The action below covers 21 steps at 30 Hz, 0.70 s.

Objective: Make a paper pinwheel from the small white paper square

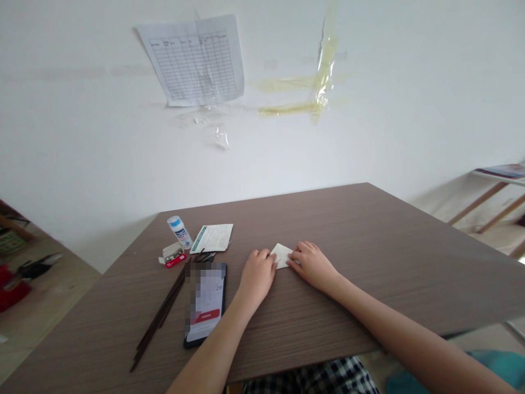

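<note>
A small piece of whitish paper point(281, 256), pointed at the top, lies on the brown wooden table point(328, 219) between my two hands. My left hand point(258, 270) grips its left edge, fingers curled and pressed together. On the opposite side, my right hand point(309, 264) has its bent fingers closed on the right edge. Both hands rest on the tabletop, and their fingertips cover the paper's side corners.
Left of my hands lie a phone point(209, 306), thin dark sticks point(159, 317), an open small red-and-white box point(174, 256), a white-and-blue glue bottle point(179, 231) and a printed folded paper point(213, 238). The white wall point(287, 164) stands behind the table.
</note>
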Tool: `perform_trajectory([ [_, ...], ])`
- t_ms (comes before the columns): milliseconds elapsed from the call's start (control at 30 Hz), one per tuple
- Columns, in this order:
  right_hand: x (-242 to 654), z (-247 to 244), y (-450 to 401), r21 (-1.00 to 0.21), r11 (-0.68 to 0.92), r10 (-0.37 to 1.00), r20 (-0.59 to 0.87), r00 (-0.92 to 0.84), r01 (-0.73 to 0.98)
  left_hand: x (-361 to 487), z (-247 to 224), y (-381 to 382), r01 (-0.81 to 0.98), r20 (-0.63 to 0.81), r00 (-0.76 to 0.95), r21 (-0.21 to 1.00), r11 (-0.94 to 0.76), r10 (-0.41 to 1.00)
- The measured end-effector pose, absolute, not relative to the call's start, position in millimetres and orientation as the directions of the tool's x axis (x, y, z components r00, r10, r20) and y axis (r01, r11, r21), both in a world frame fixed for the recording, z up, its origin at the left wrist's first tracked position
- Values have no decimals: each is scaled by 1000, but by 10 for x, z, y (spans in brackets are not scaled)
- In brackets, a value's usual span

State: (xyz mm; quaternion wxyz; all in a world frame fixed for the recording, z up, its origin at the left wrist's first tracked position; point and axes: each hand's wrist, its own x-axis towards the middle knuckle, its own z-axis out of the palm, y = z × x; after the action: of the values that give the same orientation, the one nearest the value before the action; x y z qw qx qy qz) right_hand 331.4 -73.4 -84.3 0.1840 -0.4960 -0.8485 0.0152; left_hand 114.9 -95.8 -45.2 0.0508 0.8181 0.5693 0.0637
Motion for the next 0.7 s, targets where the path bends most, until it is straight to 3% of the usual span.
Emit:
perform_trajectory([
  [200,3271,-842,-750,-241,461,873,294,-388,854,1170,-453,-963,932,40,332,143,-334,943],
  [500,3249,-861,-740,-189,445,878,284,-385,875,1228,-412,-991,945,23,316,81,-317,948],
  [700,3266,-867,-742,-210,437,883,289,-371,875,1238,-391,-995,955,40,267,121,-270,963],
])
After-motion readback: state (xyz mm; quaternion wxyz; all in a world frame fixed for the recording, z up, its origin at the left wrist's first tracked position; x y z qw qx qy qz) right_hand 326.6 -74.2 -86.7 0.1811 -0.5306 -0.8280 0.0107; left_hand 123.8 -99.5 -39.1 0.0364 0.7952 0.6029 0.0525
